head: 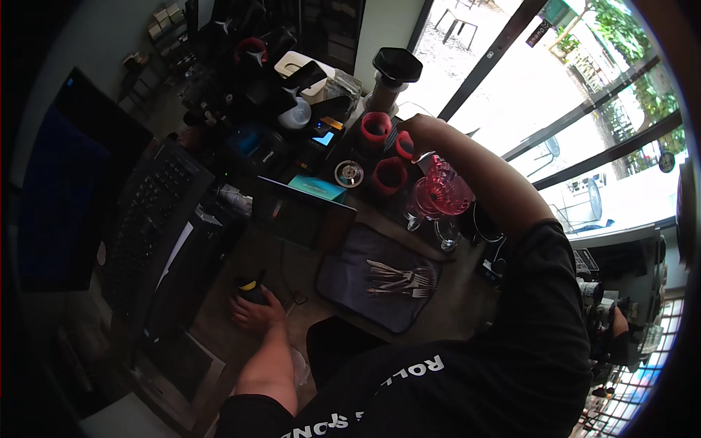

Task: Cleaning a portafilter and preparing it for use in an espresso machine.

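Ahead of me, my right hand (pixel 420 134) is at a small red cup (pixel 405 145), its fingers and thumb about the cup's side. Two more red cups (pixel 375 127) stand close by it. To the right, under my forearm, a clear pink ribbed coffee dripper (pixel 448 189) sits by clear glassware (pixel 447 235). Low on the left, my left hand (pixel 256 313) curls round a small black-and-yellow object (pixel 251 290) on the counter. Its kind is unclear, since the fingers partly hide it. Between my arms lie several metal forks (pixel 402 278) on a dark cloth (pixel 350 274).
An AeroPress coffee maker (pixel 390 82) stands at the back beside the window. A tilted tablet-like panel (pixel 301 213), a round metal-rimmed item (pixel 349 173) and a lit small display (pixel 323 138) occupy the middle. On the left are a keyboard (pixel 148 213) and a monitor (pixel 65 191).
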Tool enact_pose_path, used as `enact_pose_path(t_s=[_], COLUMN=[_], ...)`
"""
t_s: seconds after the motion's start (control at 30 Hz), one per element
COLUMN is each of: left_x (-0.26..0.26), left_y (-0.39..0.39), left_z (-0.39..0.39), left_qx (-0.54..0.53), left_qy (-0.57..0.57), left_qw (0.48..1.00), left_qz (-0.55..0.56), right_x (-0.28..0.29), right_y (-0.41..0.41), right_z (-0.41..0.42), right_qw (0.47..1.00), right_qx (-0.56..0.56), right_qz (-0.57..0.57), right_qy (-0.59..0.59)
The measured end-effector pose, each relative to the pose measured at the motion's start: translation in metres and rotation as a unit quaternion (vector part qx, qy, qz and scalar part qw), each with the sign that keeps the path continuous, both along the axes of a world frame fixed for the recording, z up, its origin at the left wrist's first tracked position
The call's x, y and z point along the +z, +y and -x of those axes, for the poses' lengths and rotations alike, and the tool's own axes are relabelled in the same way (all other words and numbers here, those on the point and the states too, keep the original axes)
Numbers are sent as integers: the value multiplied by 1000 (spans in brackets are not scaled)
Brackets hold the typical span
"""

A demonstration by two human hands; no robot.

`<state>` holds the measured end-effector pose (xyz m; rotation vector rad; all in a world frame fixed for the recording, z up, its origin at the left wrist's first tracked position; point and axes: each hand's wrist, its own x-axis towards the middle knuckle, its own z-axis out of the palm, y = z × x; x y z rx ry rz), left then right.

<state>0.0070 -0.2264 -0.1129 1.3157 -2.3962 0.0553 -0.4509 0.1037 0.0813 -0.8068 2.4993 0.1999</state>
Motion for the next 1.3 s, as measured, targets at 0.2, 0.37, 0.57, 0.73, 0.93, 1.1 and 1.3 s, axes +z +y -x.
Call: enact_pose_path(t_s=[0.2,0.37,0.57,0.73,0.93,1.1,1.3], left_x=[1,3,6,10,8,12,10], left_y=[0,-1,2,2,2,3,3], left_z=[-2,-3,1,0,-1,1,2], left_qx=[-4,-7,-15,-14,-17,3,-2], left_qy=[5,-1,9,7,9,-14,-10], left_qw=[1000,1000,999,1000,1000,1000,1000], left_qz=[-14,-4,35,26,23,-1,0], right_x=[-3,4,12,17,16,31,41], right_y=[5,-3,2,-1,-2,1,14], right_z=[5,-3,0,-5,-6,-2,21], right_qw=[1000,1000,999,998,998,999,995], right_qx=[14,-3,-48,-64,-67,-39,-95], right_qz=[13,-8,-3,-3,-6,-8,9], right_qy=[0,21,-1,18,8,4,2])
